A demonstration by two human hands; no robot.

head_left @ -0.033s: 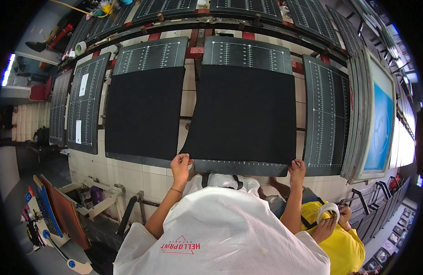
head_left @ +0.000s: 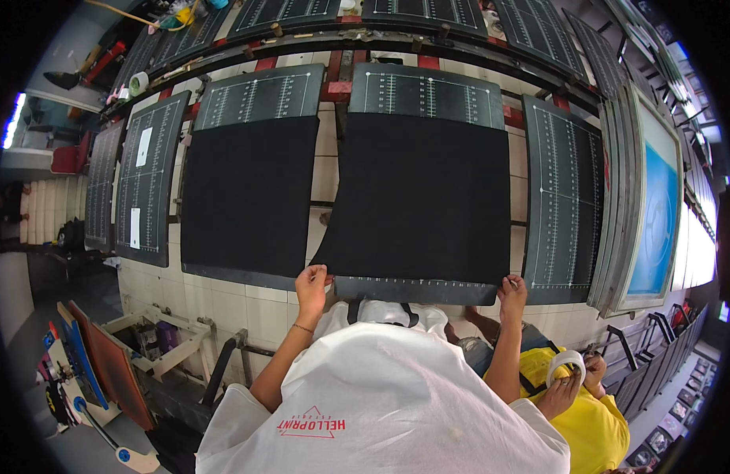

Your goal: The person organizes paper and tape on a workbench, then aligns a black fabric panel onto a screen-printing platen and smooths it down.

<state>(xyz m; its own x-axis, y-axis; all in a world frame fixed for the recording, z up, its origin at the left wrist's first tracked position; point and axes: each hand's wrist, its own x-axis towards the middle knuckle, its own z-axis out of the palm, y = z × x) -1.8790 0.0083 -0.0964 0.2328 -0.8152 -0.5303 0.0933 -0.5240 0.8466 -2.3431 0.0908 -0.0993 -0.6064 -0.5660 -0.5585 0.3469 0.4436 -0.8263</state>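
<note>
A black cloth (head_left: 424, 197) lies smooth over a dark board (head_left: 420, 91) marked with white ruler lines, which stands in front of me. My left hand (head_left: 312, 286) pinches its near left corner and draws it out past the board's left edge, so that side curves. At the near right corner, the fingers of my right hand (head_left: 513, 294) close on the cloth's edge. A strip of the board shows along the near side, between my hands. Another black cloth (head_left: 246, 197) lies flat on the neighbouring board (head_left: 262, 91) to the left, untouched by either hand.
More ruled boards (head_left: 147, 182) flank these two, one bearing two white cards. Beside the right board (head_left: 564, 197) lean several frames, the front one with a blue panel (head_left: 656, 217). A person in yellow (head_left: 590, 426) at my right holds a white roll (head_left: 566, 356). Metal rails (head_left: 357, 35) run behind.
</note>
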